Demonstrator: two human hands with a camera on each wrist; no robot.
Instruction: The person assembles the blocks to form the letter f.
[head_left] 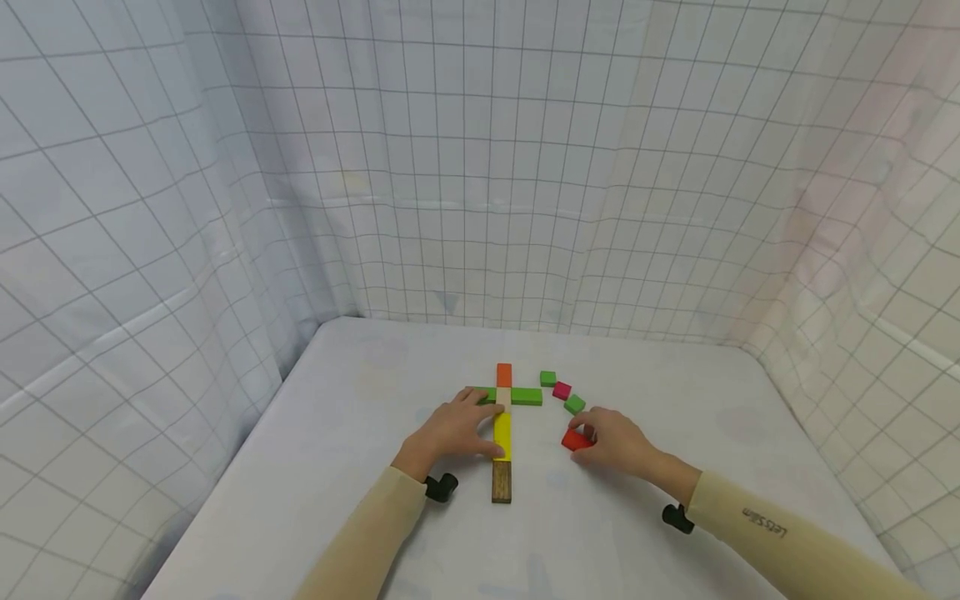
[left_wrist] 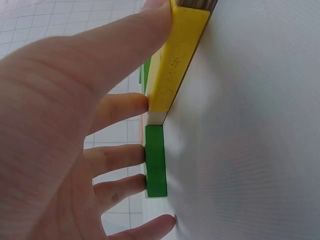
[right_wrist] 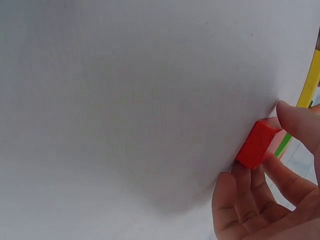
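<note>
Flat wooden blocks form a cross on the white table: an orange block (head_left: 504,375), a cream block (head_left: 503,397), a green block on each side, such as the right one (head_left: 527,397), a yellow block (head_left: 502,437) and a brown block (head_left: 502,483). My left hand (head_left: 456,427) spreads over its left side. The thumb and index finger touch the yellow block (left_wrist: 175,60); two other fingers rest against the left green block (left_wrist: 156,160). To the right, my right hand (head_left: 621,443) pinches a red block (right_wrist: 257,143) between thumb and fingers, at the table surface.
Beyond the right hand lie a green cube (head_left: 575,404), a crimson cube (head_left: 562,390) and another green cube (head_left: 548,378) in a slanting row. White grid-patterned curtains (head_left: 480,183) enclose the table (head_left: 360,358) at the back and both sides.
</note>
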